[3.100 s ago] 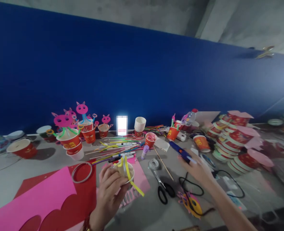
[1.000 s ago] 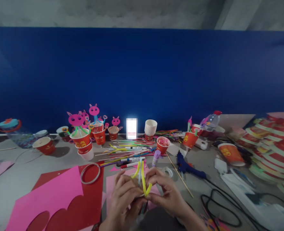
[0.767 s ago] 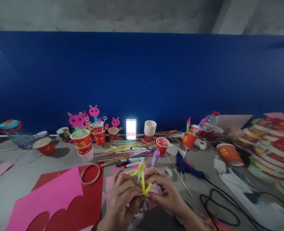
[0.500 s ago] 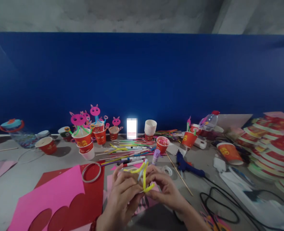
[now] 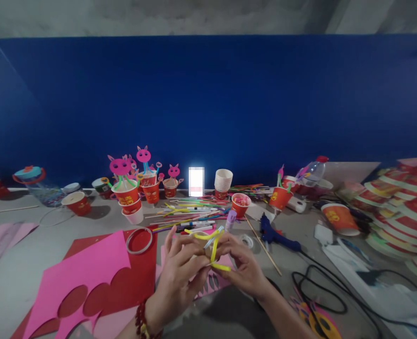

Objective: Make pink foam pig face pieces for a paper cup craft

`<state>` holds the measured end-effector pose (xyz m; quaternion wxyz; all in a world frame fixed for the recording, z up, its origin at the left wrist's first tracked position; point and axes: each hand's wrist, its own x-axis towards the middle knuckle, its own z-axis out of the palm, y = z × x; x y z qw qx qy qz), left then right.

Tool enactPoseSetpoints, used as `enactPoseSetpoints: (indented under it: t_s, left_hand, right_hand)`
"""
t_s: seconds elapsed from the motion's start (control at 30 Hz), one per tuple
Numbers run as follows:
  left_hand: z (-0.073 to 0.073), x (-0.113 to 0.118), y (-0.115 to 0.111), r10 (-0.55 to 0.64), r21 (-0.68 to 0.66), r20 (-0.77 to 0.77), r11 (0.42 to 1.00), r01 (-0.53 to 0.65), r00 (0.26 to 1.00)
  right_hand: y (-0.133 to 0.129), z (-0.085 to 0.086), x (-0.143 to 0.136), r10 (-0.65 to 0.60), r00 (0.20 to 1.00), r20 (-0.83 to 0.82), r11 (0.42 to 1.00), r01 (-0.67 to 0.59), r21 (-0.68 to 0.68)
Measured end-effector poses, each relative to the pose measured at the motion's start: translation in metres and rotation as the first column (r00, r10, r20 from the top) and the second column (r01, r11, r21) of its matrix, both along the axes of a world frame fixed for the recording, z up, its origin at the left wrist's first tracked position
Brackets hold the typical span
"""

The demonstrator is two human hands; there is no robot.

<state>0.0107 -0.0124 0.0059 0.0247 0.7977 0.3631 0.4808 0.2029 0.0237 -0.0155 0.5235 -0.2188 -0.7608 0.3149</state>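
My left hand — closed round a paper cup, mostly hidden, seemingly to steady it. Yellow pipe cleaner, bent, between my hands. My right hand — pinching it against the cup, apparently to secure it. Blue hot-glue gun, lying handy.

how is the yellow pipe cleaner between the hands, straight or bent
Bent: the yellow pipe cleaner runs down between the left hand and right hand, then turns sharply sideways.

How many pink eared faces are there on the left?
4 visible: a front face, a partly hidden face behind it, the highest face beside them, and a rightmost face. More may be hidden.
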Motion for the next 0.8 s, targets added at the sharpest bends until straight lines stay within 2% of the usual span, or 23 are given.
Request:
enactPoseSetpoints:
  t_s: [0.17,0.4,0.57,0.63,0.8]
  left_hand:
    - [0.003,-0.006,0.001,-0.068,-0.012,0.011,0.998,0.068,0.998]
    - [-0.001,-0.018,0.014,-0.194,0.059,-0.071,0.978,0.198,0.978]
    - [-0.007,-0.019,0.016,-0.252,0.010,-0.112,0.967,0.254,0.961]
    - [-0.009,-0.020,0.016,-0.251,-0.022,-0.091,0.968,0.250,0.964]
    - [-0.016,-0.022,0.016,-0.230,-0.079,0.021,0.970,0.231,0.973]
  right_hand:
    - [-0.003,0.001,-0.001,0.007,1.000,-0.001,0.998,-0.007,0.060]
    - [0.001,-0.004,0.004,-0.068,0.998,-0.006,0.997,0.068,0.023]
    - [0.006,-0.008,0.007,0.122,0.992,0.017,0.983,-0.118,-0.138]
    - [0.005,-0.011,0.006,0.140,0.990,0.012,0.979,-0.137,-0.149]
    - [0.001,-0.011,-0.003,0.002,1.000,-0.008,0.993,-0.003,-0.117]
